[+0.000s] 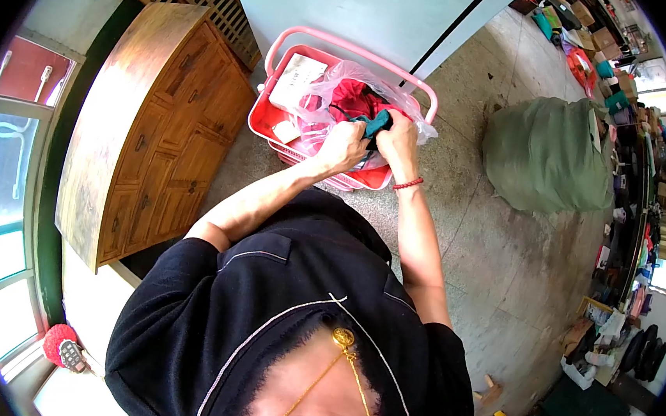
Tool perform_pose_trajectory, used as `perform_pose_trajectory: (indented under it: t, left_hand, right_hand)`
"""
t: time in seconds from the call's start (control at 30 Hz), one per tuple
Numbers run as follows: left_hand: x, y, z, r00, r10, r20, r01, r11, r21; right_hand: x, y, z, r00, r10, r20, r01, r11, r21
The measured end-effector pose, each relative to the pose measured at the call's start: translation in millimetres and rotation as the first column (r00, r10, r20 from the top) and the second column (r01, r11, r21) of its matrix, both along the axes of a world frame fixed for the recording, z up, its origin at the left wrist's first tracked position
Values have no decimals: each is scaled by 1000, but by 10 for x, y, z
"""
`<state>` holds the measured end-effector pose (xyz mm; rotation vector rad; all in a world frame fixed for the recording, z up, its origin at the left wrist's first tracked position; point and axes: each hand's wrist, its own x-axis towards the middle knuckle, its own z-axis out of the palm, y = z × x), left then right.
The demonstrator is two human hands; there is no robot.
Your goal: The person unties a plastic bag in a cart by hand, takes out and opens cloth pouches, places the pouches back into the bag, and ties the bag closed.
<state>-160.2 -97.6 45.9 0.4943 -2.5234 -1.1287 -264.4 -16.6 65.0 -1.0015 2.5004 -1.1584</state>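
1. The teal cloth (375, 124) is bunched between the two hands, above the clear plastic bag (315, 103) in the pink basket (261, 116).
2. It looks light, soft and limp, so it should fold easily and is unlikely to break; a gathered edge seems the best place to take hold.
3. The bag looks thin and slippery, likely to crumple or cling to the cloth.
4. The left hand (345, 146) pinches the cloth's near side, fingers curled in.
5. The right hand (398, 140) grasps its other side, fingers bent close; the fingertips are partly hidden.
6. Red cloth (353, 96) lies in the bag, just beyond the hands.
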Motion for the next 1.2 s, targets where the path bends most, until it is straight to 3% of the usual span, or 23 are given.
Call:
perform_pose_trajectory:
  t: [0.1,0.17,0.27,0.33,0.4,0.47,0.5,0.53,0.57,0.7,0.73,0.8,0.87,0.9,0.93,1.0,1.13,1.2]
  left_hand:
    - [-55,-70,-142,993,-57,103,67,993,-97]
    - [-45,-83,-143,997,-52,49,56,994,-92]
    - [-13,-70,69,999,-25,-32,22,995,-98]
    - [21,-79,256,998,7,-62,-14,994,-112]
    - [97,-58,414,983,-117,-140,107,991,-77]
    - [119,-16,581,976,-142,-164,141,990,-12]
    - [125,-10,643,944,-140,-299,148,989,3]
    - [114,-5,670,893,-136,-429,158,987,17]
    - [62,-19,625,869,-89,-486,100,995,-4]
    - [-41,-26,774,852,-13,-524,2,1000,-21]
    - [-67,-36,826,850,-10,-526,-1,1000,-21]
    - [-132,-92,876,811,-140,-568,-4,970,-245]
    - [-164,-137,838,810,-182,-557,66,973,-223]
    - [-163,-148,839,847,-155,-508,199,979,33]
    - [-168,-159,838,881,-146,-451,301,907,294]
    - [-172,-182,840,905,-116,-409,351,747,565]
    - [-202,-230,801,928,-39,-370,284,716,638]
    - [-199,-239,810,927,-17,-374,278,701,657]
  right_hand:
    - [11,-46,-16,999,8,-49,-9,1000,-15]
    - [2,-66,-43,997,4,-75,-4,1000,10]
    - [2,-52,-43,993,-1,-116,-13,992,-124]
    - [21,-2,49,967,25,-255,-146,872,-468]
    - [-138,90,39,938,41,-344,-229,818,-528]
    - [-190,114,84,981,-15,-195,-126,714,-689]
    - [-165,135,153,980,-11,-197,-130,715,-687]
    - [-124,184,247,984,125,127,18,638,-770]
    - [-103,217,298,864,280,418,194,581,-790]
    - [-112,235,250,869,321,378,136,578,-805]
    - [-98,253,246,853,292,433,186,606,-774]
    - [-103,259,252,834,262,485,231,633,-739]
    - [-125,270,255,762,292,579,282,654,-702]
    - [-109,283,310,741,280,610,302,673,-675]
    - [-103,303,347,742,279,610,302,673,-675]
    - [-104,349,400,630,355,691,308,702,-642]
    - [-139,397,416,524,363,770,289,775,-562]
    - [-105,371,470,542,365,757,291,764,-576]
